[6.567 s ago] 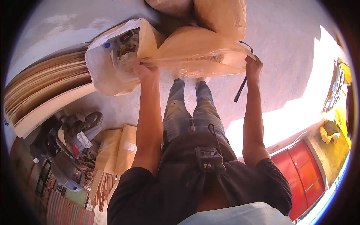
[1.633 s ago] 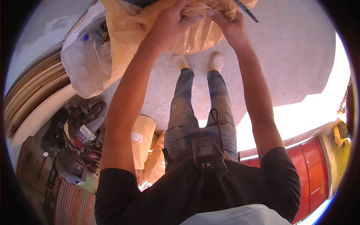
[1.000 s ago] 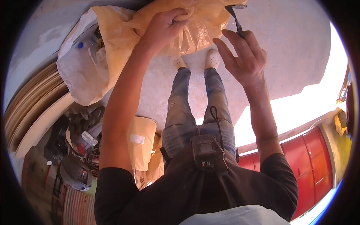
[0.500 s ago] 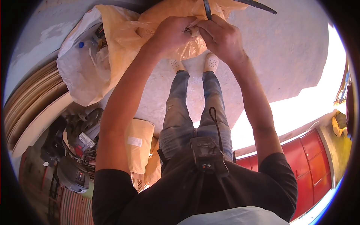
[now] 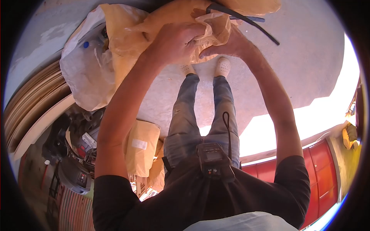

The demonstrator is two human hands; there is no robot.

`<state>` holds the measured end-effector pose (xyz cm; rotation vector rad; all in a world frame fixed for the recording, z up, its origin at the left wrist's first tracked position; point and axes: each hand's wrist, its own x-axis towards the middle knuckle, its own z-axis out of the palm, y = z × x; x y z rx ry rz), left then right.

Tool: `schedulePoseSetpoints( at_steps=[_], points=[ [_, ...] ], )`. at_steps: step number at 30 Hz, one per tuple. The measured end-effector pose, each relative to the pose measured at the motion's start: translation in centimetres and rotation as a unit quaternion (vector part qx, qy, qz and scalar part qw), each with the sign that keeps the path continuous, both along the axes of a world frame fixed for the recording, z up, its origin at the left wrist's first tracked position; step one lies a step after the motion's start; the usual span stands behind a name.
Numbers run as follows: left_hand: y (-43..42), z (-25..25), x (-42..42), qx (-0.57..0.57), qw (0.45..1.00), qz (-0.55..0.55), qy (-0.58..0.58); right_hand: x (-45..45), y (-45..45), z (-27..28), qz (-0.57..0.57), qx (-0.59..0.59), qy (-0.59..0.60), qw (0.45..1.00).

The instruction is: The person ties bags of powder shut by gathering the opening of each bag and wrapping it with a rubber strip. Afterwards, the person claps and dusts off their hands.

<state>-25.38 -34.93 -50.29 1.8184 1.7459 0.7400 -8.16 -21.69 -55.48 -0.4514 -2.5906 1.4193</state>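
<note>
A sack of yellowish, crinkled, translucent material (image 5: 169,15) lies at the top of the view, its gathered mouth (image 5: 217,29) between my hands. My left hand (image 5: 179,40) is closed on the sack's edge, fingers curled into it. Around the other side of the mouth curves my right hand (image 5: 233,42), thumb stretched out below and fingers mostly hidden behind the folds. A flat black strip (image 5: 246,21) bends at the sack's mouth and sticks out to the right. I cannot tell whether a hand holds it.
A whitish sack (image 5: 86,63) with a blue-capped bottle inside stands to the left. Stacked curved-looking boards (image 5: 36,104) lean below it, near dark machinery (image 5: 77,171). A brown paper sack (image 5: 142,148) is by my legs. Red metal doors (image 5: 318,165) are at the right.
My right hand has shifted from pinching near the black strip to curving around the sack's mouth. The strip has swung lower, and the sack's mouth has risen and spread between my hands.
</note>
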Motion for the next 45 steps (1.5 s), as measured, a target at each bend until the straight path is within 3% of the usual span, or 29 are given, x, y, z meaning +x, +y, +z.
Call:
schedulePoseSetpoints(
  at_steps=[2,9,12,14,15,17,20,24,26,30,32,35,39,41,42,44,45],
  points=[
    [0.9,0.3,-0.4,-0.081,0.997,0.006,-0.012,-0.8,-1.5,-2.3,-0.011,-0.155,0.049,0.987],
    [2.5,-0.8,0.1,-0.088,0.986,0.048,-0.133,-2.2,-2.6,-2.5,-0.066,-0.209,0.099,0.971],
    [2.3,-1.0,-0.6,-0.167,0.956,0.113,-0.214,-2.5,-2.7,-3.9,-0.075,-0.184,0.130,0.971],
    [2.3,1.6,-0.9,-0.055,0.983,0.134,-0.110,-2.8,-2.7,-3.7,-0.097,-0.186,0.126,0.970],
    [1.6,2.4,-0.6,-0.057,0.984,0.133,-0.106,-3.0,-2.6,-2.9,-0.097,-0.188,0.128,0.969],
    [0.1,3.3,-0.4,-0.040,0.981,0.126,0.145,-3.2,-2.6,-0.8,-0.154,-0.235,-0.016,0.960],
    [-2.9,1.8,-2.9,-0.002,0.972,0.087,0.220,-2.9,-2.5,-2.2,-0.182,-0.271,-0.016,0.945],
    [-3.0,0.9,-4.8,0.006,0.968,0.055,0.244,-2.8,-2.8,-2.8,-0.236,-0.361,0.004,0.902],
    [-2.3,0.6,-5.1,-0.136,0.982,0.100,0.086,-2.5,-2.6,-2.3,-0.225,-0.349,0.027,0.909],
    [-0.4,0.6,-4.0,-0.087,0.990,0.092,0.060,-2.0,-2.5,-1.8,-0.174,-0.334,0.030,0.926],
    [0.6,0.1,-3.2,-0.148,0.984,0.065,0.071,-2.9,-3.1,0.3,-0.134,-0.290,-0.019,0.947],
    [2.6,0.1,-2.2,-0.114,0.991,0.036,0.067,-3.4,-3.0,-2.3,-0.122,-0.270,-0.004,0.955],
    [3.2,1.1,-2.2,-0.074,0.992,0.033,0.096,-3.6,-3.5,-4.3,-0.192,-0.253,-0.009,0.948],
    [3.0,2.1,-2.9,-0.036,0.992,0.043,0.116,-4.4,-3.1,-3.1,-0.343,-0.451,0.046,0.823],
    [2.7,2.7,-3.7,-0.035,0.992,0.045,0.117,-4.2,-3.2,-3.6,-0.341,-0.451,0.046,0.823],
    [1.9,3.9,-5.2,-0.238,0.937,0.049,0.251,-3.2,-3.1,-5.1,-0.247,-0.274,0.011,0.929],
    [1.7,3.9,-5.6,-0.238,0.936,0.052,0.253,-3.3,-3.0,-4.5,-0.245,-0.274,0.013,0.930]
  ],
)
